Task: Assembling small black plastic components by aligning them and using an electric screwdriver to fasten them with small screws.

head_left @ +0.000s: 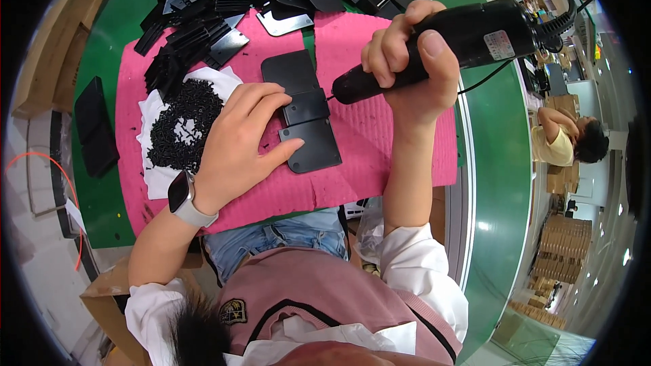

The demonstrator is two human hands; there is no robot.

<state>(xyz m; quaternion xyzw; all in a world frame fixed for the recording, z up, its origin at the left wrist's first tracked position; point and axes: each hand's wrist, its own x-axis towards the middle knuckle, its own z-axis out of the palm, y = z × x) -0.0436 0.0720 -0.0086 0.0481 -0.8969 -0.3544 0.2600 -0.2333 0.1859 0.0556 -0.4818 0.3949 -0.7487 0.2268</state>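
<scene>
Screwdriver (478,32) sits wrapped in the right hand (422,88), its bit (330,98) just beside the black plate (305,108), which lies on the pink mat (380,156) under the spread fingertips of the left hand (241,135).

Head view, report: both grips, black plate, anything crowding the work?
Left grip: spread, touching black plate's left side. Right grip: around black power driver, tip at plate's right edge, contact unclear. Dark screw pile on white cloth, close beside left grip.

Green worktable (102,220), stacked brown cartons (564,249), bright ceiling lights (626,256) far right.
</scene>
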